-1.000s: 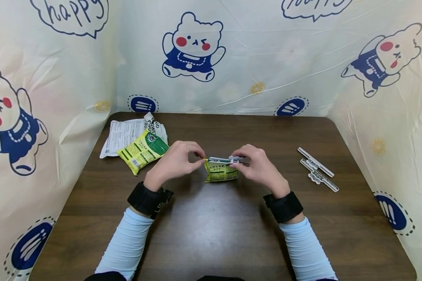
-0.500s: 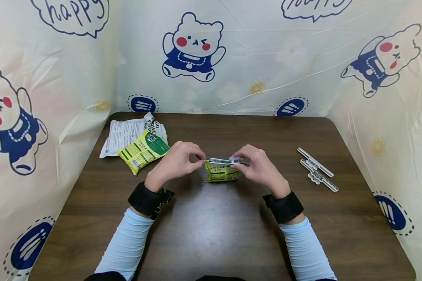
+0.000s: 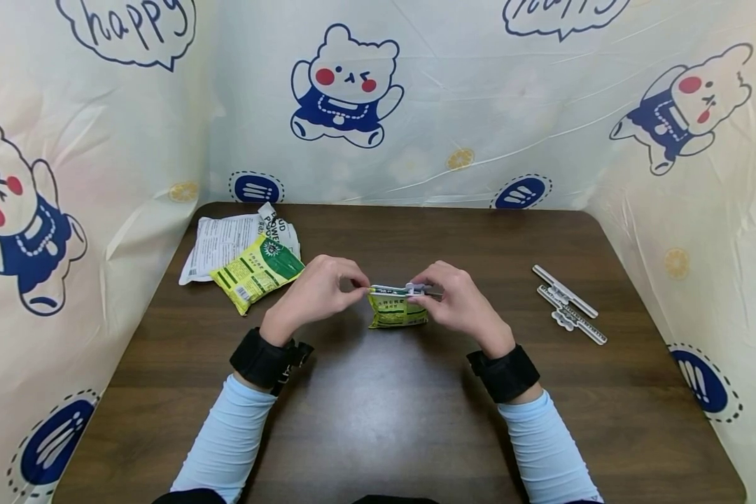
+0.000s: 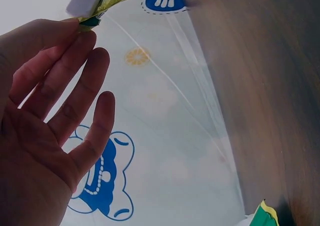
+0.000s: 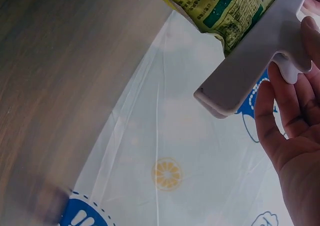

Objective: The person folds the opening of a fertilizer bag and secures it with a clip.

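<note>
A yellow-green snack bag [image 3: 395, 315] stands between both hands in the middle of the table, with a white sealing clip [image 3: 387, 290] lying along its top edge. My left hand [image 3: 324, 285] pinches the bag's top left corner between thumb and index finger; its other fingers are spread in the left wrist view. At the clip's right part, my right hand [image 3: 456, 295] grips the tab with thumb and fingers. The right wrist view shows the clip [image 5: 245, 61] across the bag's [image 5: 200, 6] top, one clip end sticking out past the bag.
Another yellow-green bag [image 3: 252, 274] leans over a white printed pouch [image 3: 217, 245] at the back left of the brown table [image 3: 378, 420]. Two more white clips [image 3: 565, 290] [image 3: 573, 315] lie on the right. A patterned curtain [image 3: 453, 91] surrounds the table's back and sides.
My right hand and the clip's tab have shifted slightly left along the bag's top. The left hand keeps its pinch on the corner, almost unmoved.
</note>
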`<state>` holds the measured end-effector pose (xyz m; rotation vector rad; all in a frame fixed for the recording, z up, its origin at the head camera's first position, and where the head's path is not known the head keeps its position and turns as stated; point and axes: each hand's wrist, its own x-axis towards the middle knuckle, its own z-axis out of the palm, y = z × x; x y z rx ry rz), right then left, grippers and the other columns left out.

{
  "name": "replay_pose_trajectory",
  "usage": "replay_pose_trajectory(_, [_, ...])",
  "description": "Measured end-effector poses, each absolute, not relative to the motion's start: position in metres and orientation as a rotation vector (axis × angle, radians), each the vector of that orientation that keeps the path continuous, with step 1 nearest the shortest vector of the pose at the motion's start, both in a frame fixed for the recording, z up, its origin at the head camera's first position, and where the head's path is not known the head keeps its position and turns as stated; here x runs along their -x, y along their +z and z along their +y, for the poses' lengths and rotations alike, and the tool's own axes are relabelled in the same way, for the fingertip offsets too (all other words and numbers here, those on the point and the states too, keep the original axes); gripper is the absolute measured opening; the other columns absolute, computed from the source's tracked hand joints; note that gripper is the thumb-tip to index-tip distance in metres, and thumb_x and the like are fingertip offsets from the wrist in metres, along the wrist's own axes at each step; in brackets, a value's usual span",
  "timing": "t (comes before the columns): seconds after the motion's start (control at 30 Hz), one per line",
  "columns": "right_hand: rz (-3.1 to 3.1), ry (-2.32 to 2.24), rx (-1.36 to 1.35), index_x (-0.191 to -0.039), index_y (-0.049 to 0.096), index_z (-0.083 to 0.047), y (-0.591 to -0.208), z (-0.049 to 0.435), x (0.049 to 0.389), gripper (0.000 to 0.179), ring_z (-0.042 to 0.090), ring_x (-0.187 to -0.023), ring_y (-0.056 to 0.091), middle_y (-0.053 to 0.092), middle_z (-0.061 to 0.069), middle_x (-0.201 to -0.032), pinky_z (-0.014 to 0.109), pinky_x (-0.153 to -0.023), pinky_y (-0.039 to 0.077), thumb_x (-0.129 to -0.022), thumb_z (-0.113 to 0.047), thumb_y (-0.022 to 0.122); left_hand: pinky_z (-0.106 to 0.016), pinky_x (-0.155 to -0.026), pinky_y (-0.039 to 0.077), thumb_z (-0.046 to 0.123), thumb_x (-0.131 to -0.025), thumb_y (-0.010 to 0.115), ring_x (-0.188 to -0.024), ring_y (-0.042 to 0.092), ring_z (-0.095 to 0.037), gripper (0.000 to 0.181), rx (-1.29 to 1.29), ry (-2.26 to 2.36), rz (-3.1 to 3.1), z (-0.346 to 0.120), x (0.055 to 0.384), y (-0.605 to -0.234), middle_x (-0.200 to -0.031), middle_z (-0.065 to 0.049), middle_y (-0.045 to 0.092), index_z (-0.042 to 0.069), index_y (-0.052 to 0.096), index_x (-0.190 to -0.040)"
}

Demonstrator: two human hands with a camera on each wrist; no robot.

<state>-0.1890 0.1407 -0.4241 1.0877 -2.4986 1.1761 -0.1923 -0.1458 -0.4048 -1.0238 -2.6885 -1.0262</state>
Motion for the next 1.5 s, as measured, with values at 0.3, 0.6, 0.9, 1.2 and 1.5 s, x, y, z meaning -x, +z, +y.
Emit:
replay_pose_trajectory(0.3, [-2.501,1.175,-1.083,-0.105,0.076,-0.004,-0.426,0.141,0.189,0.020,0.022,-0.090,0.067,0.074,0.010,-0.095,0.046,-0.074,0.063,-0.087,-0.009,0.085,-0.037,-0.063,0.055,0.008,-0.090,0.082,-0.075,0.069,-0.012,0.005,1.023,-1.057,-2.682,-0.147,0.194,-0.406,-0.087,-0.002,0.080,0.012,0.084,-0.091])
replay_pose_trajectory(0.6, [-2.589,1.198,-1.081,-0.113,0.073,-0.005,-0.425,0.143,0.191,0.030,0.023,-0.096,0.067,0.074,0.011,-0.104,0.050,-0.084,0.062,-0.087,-0.012,0.086,-0.037,-0.065,0.057,0.010,-0.091,0.082,-0.076,0.070,-0.013,0.004,0.991,-1.073,-2.710,-0.148,0.194,-0.408,-0.089,-0.002,0.081,0.013,0.084,-0.093])
replay_pose_trajectory(0.9, [-2.859,1.129,-0.958,-0.121,0.065,-0.005,-0.426,0.151,0.196,0.036,0.029,-0.105,0.069,0.073,0.015,-0.115,0.053,-0.092,0.060,-0.089,0.009,0.075,-0.038,-0.068,0.056,0.011,-0.092,0.081,-0.076,0.067,-0.015,0.004,0.971,-1.073,-2.734,-0.147,0.194,-0.409,-0.091,-0.002,0.080,0.014,0.082,-0.094])
replay_pose_trajectory(1.2, [-2.873,1.155,-0.888,-0.119,0.063,-0.006,-0.428,0.153,0.200,0.031,0.030,-0.099,0.070,0.074,0.017,-0.112,0.053,-0.088,0.062,-0.093,0.008,0.072,-0.044,-0.076,0.059,0.016,-0.098,0.075,-0.083,0.066,-0.018,0.008,0.833,-1.086,-2.767,-0.146,0.195,-0.410,-0.094,-0.004,0.078,0.012,0.081,-0.101])
replay_pose_trajectory(1.5, [-2.926,1.144,-0.824,-0.128,0.058,-0.007,-0.432,0.154,0.203,0.038,0.033,-0.101,0.068,0.072,0.020,-0.117,0.055,-0.092,0.061,-0.094,0.007,0.070,-0.039,-0.070,0.055,0.019,-0.101,0.071,-0.077,0.064,-0.019,0.011,0.858,-1.060,-2.976,-0.144,0.198,-0.418,-0.093,-0.006,0.078,0.013,0.080,-0.102])
